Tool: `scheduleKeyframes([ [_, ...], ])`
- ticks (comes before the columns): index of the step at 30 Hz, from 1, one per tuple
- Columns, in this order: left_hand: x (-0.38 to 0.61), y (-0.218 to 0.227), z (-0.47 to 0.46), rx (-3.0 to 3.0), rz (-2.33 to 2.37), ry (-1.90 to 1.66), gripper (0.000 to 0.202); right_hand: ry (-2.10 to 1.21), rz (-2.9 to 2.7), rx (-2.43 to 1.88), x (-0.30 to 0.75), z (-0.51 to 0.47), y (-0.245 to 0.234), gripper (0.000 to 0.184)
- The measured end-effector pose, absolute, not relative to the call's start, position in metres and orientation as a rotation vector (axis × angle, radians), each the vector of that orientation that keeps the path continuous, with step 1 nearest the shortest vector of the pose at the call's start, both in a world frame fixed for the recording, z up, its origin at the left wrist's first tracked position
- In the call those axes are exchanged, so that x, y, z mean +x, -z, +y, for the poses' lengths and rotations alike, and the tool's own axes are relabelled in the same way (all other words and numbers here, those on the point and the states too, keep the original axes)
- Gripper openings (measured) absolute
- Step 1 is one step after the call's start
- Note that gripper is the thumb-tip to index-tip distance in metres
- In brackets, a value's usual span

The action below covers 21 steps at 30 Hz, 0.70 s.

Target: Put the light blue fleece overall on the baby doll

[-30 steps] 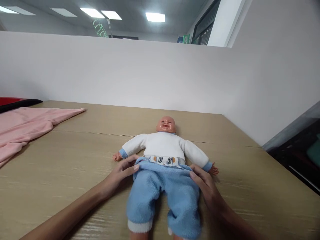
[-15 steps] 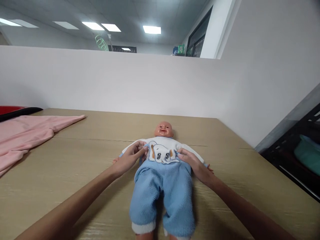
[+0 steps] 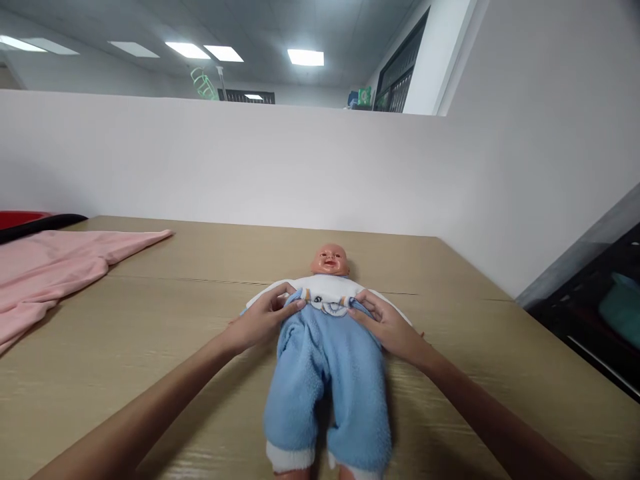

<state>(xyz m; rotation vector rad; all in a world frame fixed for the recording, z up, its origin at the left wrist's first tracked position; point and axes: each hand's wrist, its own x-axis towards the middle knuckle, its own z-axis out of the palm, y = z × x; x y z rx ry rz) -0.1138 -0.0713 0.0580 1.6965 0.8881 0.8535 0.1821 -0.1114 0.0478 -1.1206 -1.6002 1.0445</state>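
Note:
A baby doll [image 3: 330, 259] lies on its back on the wooden table, its head at the far end. It wears a white top [image 3: 327, 285] and fluffy light-blue trousers [image 3: 350, 373] with white cuffs. My left hand [image 3: 266, 319] pinches the trousers' upper edge at the left side of the waist between thumb and fingers. On the opposite side, my right hand [image 3: 393, 327] grips the same edge. Between the hands, the elephant picture [image 3: 327, 307] on the front is partly covered and folded. The doll's arms stretch out behind my hands, mostly hidden.
Pink cloth [image 3: 55, 267] lies on the table [image 3: 190, 400] at the left, in front of a red object with a black edge [image 3: 45, 223]. A white partition wall [image 3: 250, 167] stands behind the table. At the right is a dark rack [image 3: 600, 320] holding something green.
Both hands have closed on the trousers' waist edge and raised it toward the doll's chest. Most of the elephant face, fully visible before, is now covered or folded.

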Motion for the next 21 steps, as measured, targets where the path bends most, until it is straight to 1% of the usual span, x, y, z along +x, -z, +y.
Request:
scheduleKeyframes([
  [4, -0.109, -0.032, -0.065, 1.734, 0.977, -0.876, 0.044, -0.73, -1.722, -1.366, 0.191, -0.112, -0.033, 0.036],
  [6, -0.107, -0.029, -0.065, 1.781, 0.996, -0.907, 0.044, -0.684, -1.71, -1.408, 0.193, -0.115, -0.029, 0.039],
  [9, -0.101, -0.034, -0.063, 1.85, 0.976, -0.934, 0.045, -0.77, -1.637, -1.325, 0.19, -0.114, -0.031, 0.039],
  [14, -0.09, -0.036, -0.058, 1.708, 0.983, -0.984, 0.046, -1.137, -1.354, -1.206, 0.183, -0.097, -0.036, 0.049],
  [17, -0.1, -0.024, -0.058, 1.681, 0.969, -0.977, 0.042, -1.13, -1.389, -1.229, 0.192, -0.101, -0.028, 0.053],
  [21, -0.126, -0.008, -0.067, 1.731, 0.915, -0.88, 0.031, -1.109, -1.397, -1.259, 0.207, -0.122, -0.013, 0.04],
])
